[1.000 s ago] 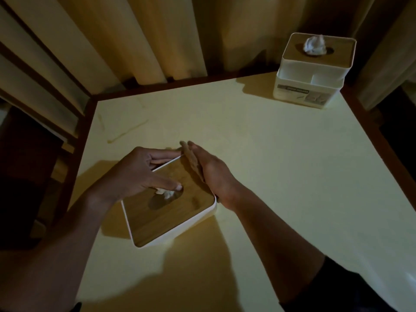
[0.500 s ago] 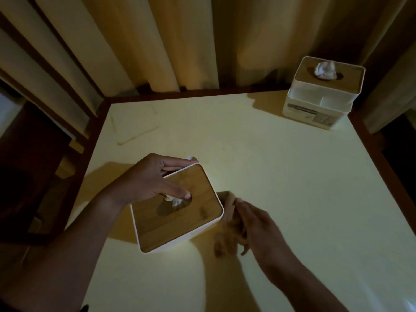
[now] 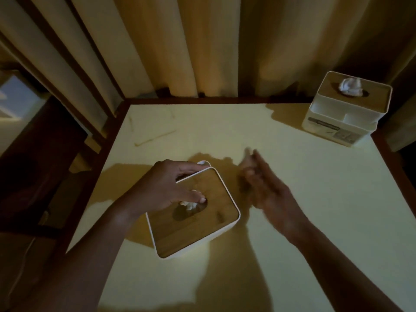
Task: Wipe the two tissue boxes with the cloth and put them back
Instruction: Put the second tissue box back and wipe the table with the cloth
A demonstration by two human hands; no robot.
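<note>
Beige curtains (image 3: 180, 46) hang in folds behind a pale yellow counter (image 3: 292, 210) edged in dark wood, under dim warm light. Near the counter's left front sits a white tissue box (image 3: 202, 226) with a wooden lid, a tuft of white tissue (image 3: 191, 204) poking from its oval slot. The left hand (image 3: 166, 188) grips this box from above, fingers curled over its far edge and the thumb pressed on the lid beside the tissue. Just to the right of the box, the right hand (image 3: 267, 190) is badly blurred; its fingers point away from the person, and something dark sits among them that may be the cloth, though I cannot tell whether the hand is clenched on anything. At the far right corner of the counter, well apart from both hands, stands a second tissue box (image 3: 342, 118), white with a wooden top, a front compartment and a label on its side, with crumpled tissue sticking out of its slot.
</note>
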